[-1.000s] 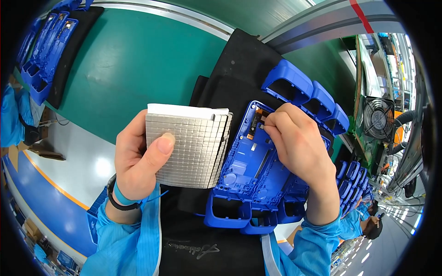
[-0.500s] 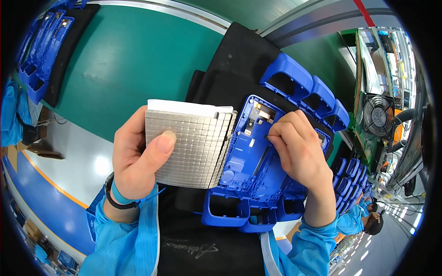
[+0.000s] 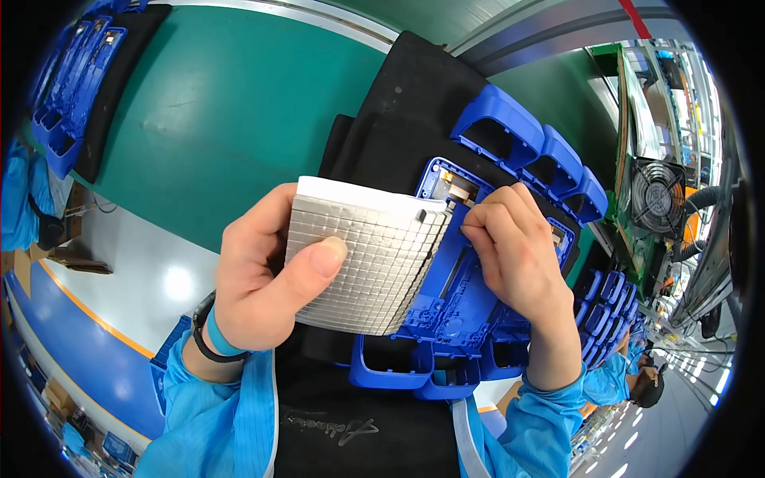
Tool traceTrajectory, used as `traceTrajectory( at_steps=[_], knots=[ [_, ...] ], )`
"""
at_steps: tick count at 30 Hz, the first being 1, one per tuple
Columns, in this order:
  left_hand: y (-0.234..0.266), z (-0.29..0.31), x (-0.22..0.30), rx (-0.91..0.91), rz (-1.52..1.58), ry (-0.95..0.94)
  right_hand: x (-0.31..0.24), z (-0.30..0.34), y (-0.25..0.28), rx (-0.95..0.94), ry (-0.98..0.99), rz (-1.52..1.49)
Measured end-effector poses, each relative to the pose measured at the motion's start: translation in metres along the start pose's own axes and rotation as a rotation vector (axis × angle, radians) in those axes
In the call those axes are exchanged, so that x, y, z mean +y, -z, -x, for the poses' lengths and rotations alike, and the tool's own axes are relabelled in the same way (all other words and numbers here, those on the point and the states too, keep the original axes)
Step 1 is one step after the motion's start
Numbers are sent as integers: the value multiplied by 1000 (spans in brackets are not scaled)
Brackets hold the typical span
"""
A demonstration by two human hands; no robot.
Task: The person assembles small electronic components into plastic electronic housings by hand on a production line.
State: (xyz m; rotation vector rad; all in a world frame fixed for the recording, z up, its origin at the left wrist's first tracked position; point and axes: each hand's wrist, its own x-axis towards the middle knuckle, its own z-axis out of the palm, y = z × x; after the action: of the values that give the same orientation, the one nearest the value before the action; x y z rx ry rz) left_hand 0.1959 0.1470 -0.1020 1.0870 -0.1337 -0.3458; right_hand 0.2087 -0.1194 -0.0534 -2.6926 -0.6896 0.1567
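Note:
My left hand [image 3: 267, 291] grips a sheet of small silver-grey square pads [image 3: 366, 263] on white backing, its thumb pressed across the front. A few dark marks show along the sheet's right edge. Behind the sheet lies an open blue plastic housing [image 3: 462, 315], with small metallic and pale parts near its far end. Over the housing, close to the sheet's right edge, my right hand [image 3: 522, 255] is closed, thumb and fingertips pinched together. Whatever sits between those fingertips is too hidden to make out. The sheet covers the housing's left part.
Black mats [image 3: 390, 119] lie under the housing on a green table [image 3: 239, 95]. Blue frames with openings [image 3: 498, 119] stand along its far right side, others [image 3: 390, 366] at the near side. More blue housings [image 3: 88, 88] lie far left. A fan [image 3: 657, 197] stands at right.
My left hand has brought the pad sheet to the right, nearer my right hand, so it hides more of the housing. My right hand stays nearly in place; the small dark bit at its fingertips no longer shows.

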Motion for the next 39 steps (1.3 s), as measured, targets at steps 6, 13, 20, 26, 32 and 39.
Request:
traceTrajectory(
  at_steps=[6,13,20,26,32,39],
  knots=[
    [-12,-1,1,-60,8,40,5,5,4,99,22,-62],
    [-31,-7,1,-216,-201,34,-18,19,31,238,19,-322],
    [-50,-12,1,-275,-283,8,-22,30,33,268,29,-254],
    [-55,-13,2,-302,-321,-25,-16,36,35,287,46,-290],
    [-60,-15,-1,-300,-394,-139,-14,38,33,311,61,-243],
    [-64,-15,0,-271,-498,-250,-10,40,26,372,78,-112]
  ],
)
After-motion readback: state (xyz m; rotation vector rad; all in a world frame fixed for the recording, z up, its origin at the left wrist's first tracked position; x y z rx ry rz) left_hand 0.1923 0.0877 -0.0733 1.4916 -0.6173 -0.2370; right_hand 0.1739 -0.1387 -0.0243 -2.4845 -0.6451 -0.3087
